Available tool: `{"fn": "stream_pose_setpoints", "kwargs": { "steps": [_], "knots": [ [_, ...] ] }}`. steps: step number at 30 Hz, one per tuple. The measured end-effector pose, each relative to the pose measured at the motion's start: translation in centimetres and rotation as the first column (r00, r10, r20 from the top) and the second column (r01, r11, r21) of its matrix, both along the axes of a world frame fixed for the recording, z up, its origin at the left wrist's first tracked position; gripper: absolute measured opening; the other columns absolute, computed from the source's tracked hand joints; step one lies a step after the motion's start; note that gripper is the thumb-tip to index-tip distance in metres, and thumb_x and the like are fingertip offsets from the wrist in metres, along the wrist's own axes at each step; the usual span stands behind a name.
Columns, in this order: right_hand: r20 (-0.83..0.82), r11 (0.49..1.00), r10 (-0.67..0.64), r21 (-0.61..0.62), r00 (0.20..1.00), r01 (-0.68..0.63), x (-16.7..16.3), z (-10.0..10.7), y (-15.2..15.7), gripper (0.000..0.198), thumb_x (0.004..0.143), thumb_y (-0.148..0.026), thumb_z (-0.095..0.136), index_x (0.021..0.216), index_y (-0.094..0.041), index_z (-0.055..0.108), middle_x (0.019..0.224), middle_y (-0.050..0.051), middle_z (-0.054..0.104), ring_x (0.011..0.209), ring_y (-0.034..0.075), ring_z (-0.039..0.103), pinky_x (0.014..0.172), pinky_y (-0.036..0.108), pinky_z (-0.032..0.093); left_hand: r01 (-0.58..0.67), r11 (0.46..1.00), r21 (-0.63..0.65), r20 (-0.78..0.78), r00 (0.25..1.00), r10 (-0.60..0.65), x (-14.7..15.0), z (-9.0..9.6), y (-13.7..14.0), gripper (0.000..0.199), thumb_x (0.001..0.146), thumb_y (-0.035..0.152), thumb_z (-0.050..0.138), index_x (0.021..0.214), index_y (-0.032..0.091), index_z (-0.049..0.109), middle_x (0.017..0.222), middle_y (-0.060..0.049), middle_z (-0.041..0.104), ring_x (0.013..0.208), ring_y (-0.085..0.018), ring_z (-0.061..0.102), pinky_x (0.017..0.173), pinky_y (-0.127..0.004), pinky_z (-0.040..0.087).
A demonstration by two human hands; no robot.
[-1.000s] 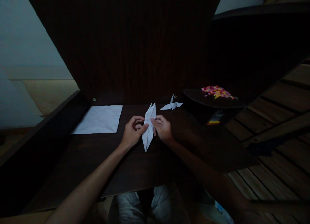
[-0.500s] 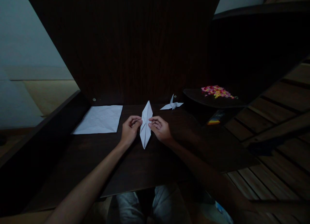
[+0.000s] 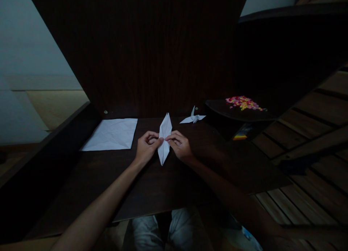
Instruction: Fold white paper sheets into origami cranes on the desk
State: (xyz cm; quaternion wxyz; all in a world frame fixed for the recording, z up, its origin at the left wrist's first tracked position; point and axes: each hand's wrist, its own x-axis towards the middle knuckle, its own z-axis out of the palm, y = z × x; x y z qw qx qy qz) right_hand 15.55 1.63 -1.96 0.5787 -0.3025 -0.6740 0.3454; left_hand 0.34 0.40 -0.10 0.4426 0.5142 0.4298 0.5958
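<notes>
A long diamond of folded white paper (image 3: 165, 129) is held over the dark desk, one point away from me and one toward me. My left hand (image 3: 147, 144) grips its left edge, the thumb pressed on the paper's middle. From the right, my right hand (image 3: 179, 145) pinches the same paper near the centre, thumb and forefinger close to the left thumb. The far end shows two separate tips. Behind my right hand stands a finished-looking origami crane (image 3: 193, 118). To the left lies a flat, creased white sheet (image 3: 112, 134).
A small corner shelf (image 3: 217, 109) at the right carries a heap of tiny pink, red and yellow pieces (image 3: 244, 103). Under it is a dark item with a yellow edge (image 3: 240, 137). A raised side board (image 3: 49, 146) bounds the desk (image 3: 152, 196) on the left.
Both thumbs have moved inward onto the middle of the folded paper. The small flap at its left middle now looks pressed flat. The crane and sheet stay put.
</notes>
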Motion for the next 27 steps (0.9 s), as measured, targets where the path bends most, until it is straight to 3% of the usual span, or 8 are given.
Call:
{"fn": "stream_pose_setpoints", "kwargs": {
  "steps": [12, 17, 22, 24, 27],
  "knots": [
    [-0.064, 0.996, 0.019, -0.083, 0.998, -0.024, -0.14, 0.53, -0.05, 0.013, 0.081, -0.029, 0.06, 0.075, -0.021, 0.068, 0.081, 0.003, 0.056, 0.073, 0.014, 0.056, 0.06, 0.025, 0.046, 0.043, 0.99, 0.133, -0.164, 0.986, -0.021, -0.2, 0.26, -0.16, 0.019, 0.075, 0.036, 0.067, 0.073, 0.017, 0.069, 0.085, -0.005, 0.067, 0.077, -0.017, 0.06, 0.066, -0.026, 0.046],
    [-0.12, 0.988, 0.019, -0.148, 0.993, -0.036, -0.38, 0.7, -0.2, 0.016, 0.075, -0.035, 0.067, 0.072, -0.019, 0.065, 0.077, 0.001, 0.056, 0.071, 0.014, 0.056, 0.061, 0.026, 0.047, 0.03, 0.989, 0.143, -0.194, 0.981, -0.002, -0.16, 0.28, -0.32, 0.021, 0.069, 0.035, 0.074, 0.077, 0.016, 0.07, 0.081, -0.003, 0.064, 0.06, -0.01, 0.052, 0.053, -0.021, 0.04],
    [-0.161, 0.969, -0.011, -0.247, 0.987, -0.03, -0.51, 0.37, 0.23, 0.025, 0.071, -0.041, 0.07, 0.076, -0.02, 0.059, 0.067, -0.001, 0.057, 0.061, 0.013, 0.056, 0.058, 0.026, 0.047, 0.034, 0.994, 0.1, -0.167, 0.986, -0.017, 0.01, 0.05, -0.39, 0.024, 0.065, 0.033, 0.077, 0.079, 0.016, 0.067, 0.06, 0.004, 0.054, 0.047, -0.006, 0.042, 0.044, -0.019, 0.033],
    [-0.204, 0.964, -0.034, -0.263, 0.978, -0.021, -0.42, 0.35, 0.44, 0.03, 0.068, -0.039, 0.073, 0.083, -0.021, 0.054, 0.068, -0.002, 0.059, 0.059, 0.012, 0.056, 0.055, 0.025, 0.046, 0.043, 0.997, 0.067, -0.134, 0.99, -0.034, 0.09, -0.08, -0.33, 0.024, 0.067, 0.034, 0.075, 0.08, 0.016, 0.066, 0.054, 0.005, 0.052, 0.045, -0.007, 0.042, 0.043, -0.019, 0.033],
    [-0.258, 0.962, -0.032, -0.271, 0.966, -0.041, -0.27, 0.37, 0.71, 0.041, 0.065, -0.035, 0.075, 0.092, -0.023, 0.046, 0.066, -0.005, 0.06, 0.054, 0.011, 0.055, 0.051, 0.023, 0.043, 0.034, 0.998, 0.048, -0.058, 0.998, -0.031, 0.12, -0.22, -0.17, 0.025, 0.069, 0.036, 0.074, 0.08, 0.016, 0.063, 0.065, 0.002, 0.061, 0.054, -0.01, 0.054, 0.05, -0.02, 0.042]
  ]
}}
